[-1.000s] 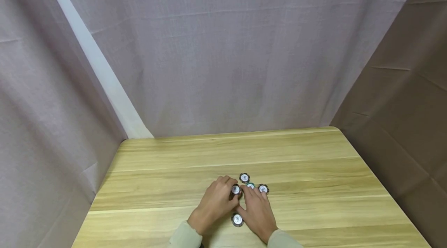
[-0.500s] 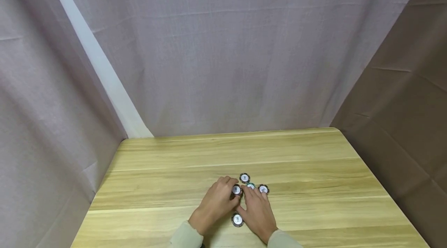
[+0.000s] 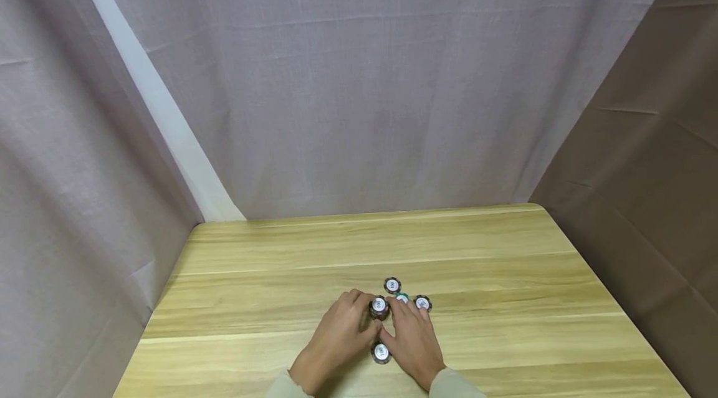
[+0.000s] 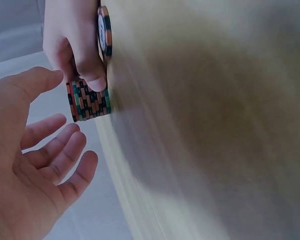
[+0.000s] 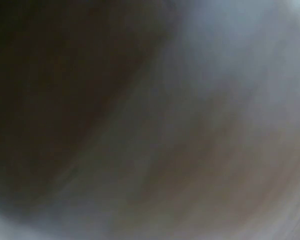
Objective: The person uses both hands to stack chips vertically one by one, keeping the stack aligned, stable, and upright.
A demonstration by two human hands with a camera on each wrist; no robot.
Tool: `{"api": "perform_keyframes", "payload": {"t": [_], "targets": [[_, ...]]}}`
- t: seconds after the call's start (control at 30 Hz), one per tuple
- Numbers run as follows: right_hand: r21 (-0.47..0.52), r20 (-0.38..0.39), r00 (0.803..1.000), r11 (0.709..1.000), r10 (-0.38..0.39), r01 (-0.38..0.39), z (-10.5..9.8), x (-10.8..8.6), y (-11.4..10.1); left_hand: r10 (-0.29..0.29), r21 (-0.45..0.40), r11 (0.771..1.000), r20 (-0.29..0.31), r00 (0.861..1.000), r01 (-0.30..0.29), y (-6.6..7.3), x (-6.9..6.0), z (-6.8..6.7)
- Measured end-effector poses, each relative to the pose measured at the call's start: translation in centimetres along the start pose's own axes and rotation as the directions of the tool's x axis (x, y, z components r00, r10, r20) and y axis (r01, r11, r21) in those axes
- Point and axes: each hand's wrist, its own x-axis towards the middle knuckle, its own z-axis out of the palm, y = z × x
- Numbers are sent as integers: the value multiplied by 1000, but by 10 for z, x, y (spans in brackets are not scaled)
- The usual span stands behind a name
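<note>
A stack of poker chips (image 3: 379,306), dark-edged with white centres on top, stands on the wooden table. In the left wrist view the stack (image 4: 89,102) shows black, orange and green bands along its side. My right hand (image 3: 415,339) holds it, thumb against the near side and index finger at the right. My left hand (image 3: 339,332) is just left of the stack; the left wrist view shows its fingers (image 4: 72,150) spread and apart from the chips. The right wrist view is too dark and blurred to read.
A dark chip (image 3: 392,285) lies beyond the stack. A green chip (image 3: 402,297) and another dark chip (image 3: 423,303) lie at the right hand's fingertips. One more chip (image 3: 381,352) lies near the right thumb. Grey curtains (image 3: 359,105) hang behind the table (image 3: 252,273).
My left hand has come off the stack, moving slightly left and toward me, its fingers parting from the chips. The right hand and the loose chips have stayed in place.
</note>
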Motion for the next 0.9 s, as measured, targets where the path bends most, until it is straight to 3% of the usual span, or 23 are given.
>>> {"api": "perform_keyframes", "payload": {"t": [0.2,0.3,0.5,0.9], "targets": [[3,7,1000,1000,4,-4,-2,1,-1,-25,12,1000,-6,1000,25,4,-13,2],[-1,7,1000,1000,8,-8,-2,1,-1,-83,1,997,18,996,83,9,-18,3],[-13,-3,1000,1000,9,-10,-1,0,0,-220,7,976,30,975,219,24,-28,5],[13,-20,1000,1000,8,-8,1,1,-2,-256,66,966,71,964,251,38,-36,16]]}}
